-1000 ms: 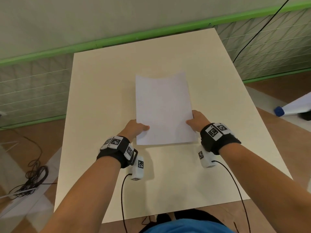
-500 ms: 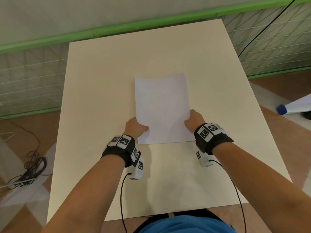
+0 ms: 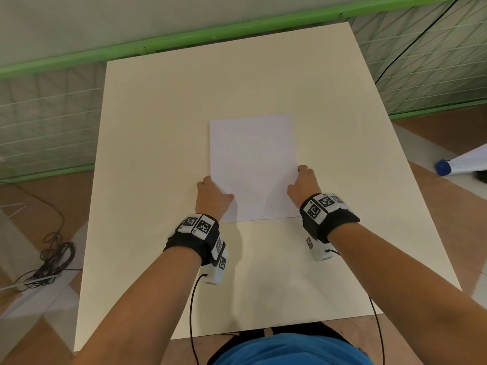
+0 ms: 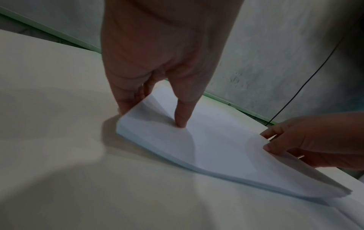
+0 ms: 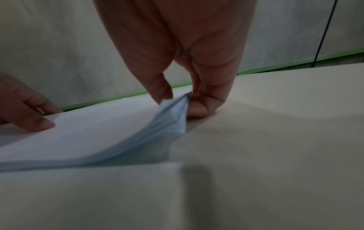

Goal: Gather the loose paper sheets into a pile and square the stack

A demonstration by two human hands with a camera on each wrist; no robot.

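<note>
I see paper stack (image 3: 252, 167) on table (image 3: 147, 159) | left hand (image 3: 210, 197) pinching its left edge | right hand (image 3: 303, 185) pinching its right edge

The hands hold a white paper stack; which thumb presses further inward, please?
The left hand's thumb; the right hand's pinches the stack's edge.

The head camera looks down from above the near edge of the table (image 3: 147, 159), facing its far edge. Each wrist camera sits low and very near the tabletop, looking along its own hand – the left wrist view toward the right edge, the right wrist view toward the left. All three share the paper stack (image 3: 253, 164) (image 4: 206, 149) (image 5: 82, 133).
</note>
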